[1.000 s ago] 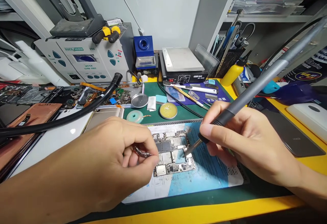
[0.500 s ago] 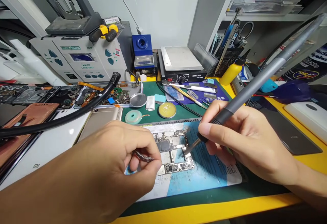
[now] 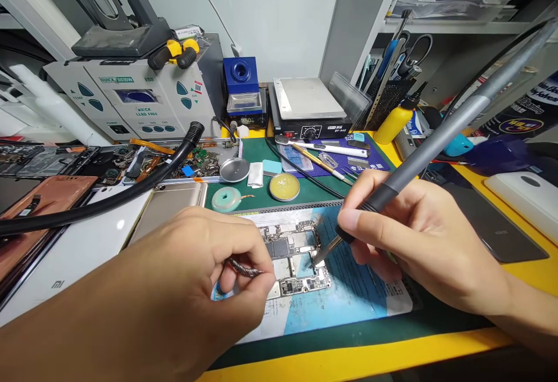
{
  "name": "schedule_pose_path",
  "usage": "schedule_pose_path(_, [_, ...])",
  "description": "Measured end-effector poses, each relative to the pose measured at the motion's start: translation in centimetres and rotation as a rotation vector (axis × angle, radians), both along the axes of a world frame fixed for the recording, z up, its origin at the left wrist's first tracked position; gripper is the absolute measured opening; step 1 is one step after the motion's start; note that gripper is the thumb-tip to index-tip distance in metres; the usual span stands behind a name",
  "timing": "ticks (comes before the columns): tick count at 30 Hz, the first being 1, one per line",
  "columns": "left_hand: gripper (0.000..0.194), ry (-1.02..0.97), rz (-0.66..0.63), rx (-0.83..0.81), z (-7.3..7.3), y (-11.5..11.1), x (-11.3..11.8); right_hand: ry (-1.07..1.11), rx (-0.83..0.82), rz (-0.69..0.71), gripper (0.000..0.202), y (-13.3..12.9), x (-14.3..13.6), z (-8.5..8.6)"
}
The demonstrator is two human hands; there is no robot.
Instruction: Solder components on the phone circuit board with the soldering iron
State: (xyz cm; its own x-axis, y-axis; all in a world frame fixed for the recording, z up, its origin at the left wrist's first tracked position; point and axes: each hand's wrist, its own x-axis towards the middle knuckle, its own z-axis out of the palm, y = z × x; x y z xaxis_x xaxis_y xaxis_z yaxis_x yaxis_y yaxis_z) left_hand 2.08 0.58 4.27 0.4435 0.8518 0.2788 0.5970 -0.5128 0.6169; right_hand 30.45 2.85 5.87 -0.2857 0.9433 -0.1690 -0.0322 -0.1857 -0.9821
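My right hand [image 3: 405, 236] grips a grey soldering iron [image 3: 436, 143] like a pen. The iron slants down to the left, its metal tip at the right part of a phone circuit board [image 3: 281, 248]. Whether the tip touches the board I cannot tell. Closed in a pinch, my left hand [image 3: 226, 271] holds a dark, twisted, rope-like piece [image 3: 244, 267] over the board's left side. The far end of that piece is hidden by my fingers. Under the board lies a blue and white mat [image 3: 349, 300], and my left hand covers part of both.
Behind the board are a tin of yellow paste [image 3: 285, 186], a round wick spool [image 3: 226, 199] and a metal lid [image 3: 234, 170]. A black hose [image 3: 131, 199] crosses the left side above several phones. A hot plate [image 3: 309, 100] and a grey station [image 3: 139, 103] stand behind.
The view has shifted very slightly. Both hands, the soldering iron and the circuit board stay in nearly the same places.
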Motion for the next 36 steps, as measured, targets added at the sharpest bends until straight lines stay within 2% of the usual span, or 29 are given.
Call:
schedule_pose_path(10, [0.033, 0.031, 0.019, -0.017, -0.2, -0.1, -0.1, 0.048, -0.009, -0.009, 0.029, 0.0, 0.1, -0.4])
schedule_pose_path(13, [0.03, 0.006, -0.015, -0.042, -0.1, -0.2, -0.2, 0.05, -0.022, -0.008, 0.029, -0.1, 0.2, -0.3])
schedule_pose_path(15, [0.03, 0.005, -0.022, -0.051, 0.3, -0.4, 0.0, 0.056, -0.027, -0.006, 0.03, -0.1, 0.2, -0.2])
schedule_pose_path(21, [0.03, 0.105, 0.07, -0.136, 1.9, -1.5, 0.9, 0.049, -0.019, -0.012, 0.029, 0.1, -0.2, -0.1])
schedule_pose_path(25, [0.029, 0.057, 0.091, -0.154, 1.0, -0.9, 0.5, 0.028, -0.011, -0.007, 0.029, 0.1, -0.1, 0.0])
schedule_pose_path(29, [0.029, -0.018, 0.005, -0.069, 0.0, -0.2, 0.1, 0.011, -0.003, 0.001, 0.029, 0.2, -0.2, 0.0])
schedule_pose_path(32, [0.031, 0.032, 0.047, -0.061, 0.4, -0.8, 0.5, 0.007, -0.004, -0.001, 0.031, 0.1, -0.3, 0.1])
schedule_pose_path(36, [0.032, 0.118, 0.127, -0.148, 1.2, -1.8, 0.8, 0.024, -0.004, -0.011, 0.031, -0.1, -0.1, 0.0])
